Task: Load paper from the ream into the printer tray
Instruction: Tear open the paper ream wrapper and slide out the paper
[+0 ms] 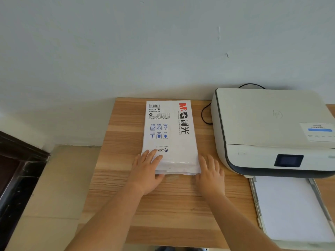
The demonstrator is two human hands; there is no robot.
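We are at the start: our open left hand (146,171) and right hand (211,175) rest at the near end of the ream (170,134), which lies left of the printer (268,127). The tray (257,205) below the printer seems to hold white sheets already.

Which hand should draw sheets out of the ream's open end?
Probably the right hand: it lies free beside the ream, nearer the printer tray. The left hand already rests on the wrapper, steadying it.

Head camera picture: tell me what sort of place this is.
Probably a home or small office corner: a printer with its paper tray pulled out, and a ream of paper on a wooden desk against a plain wall.
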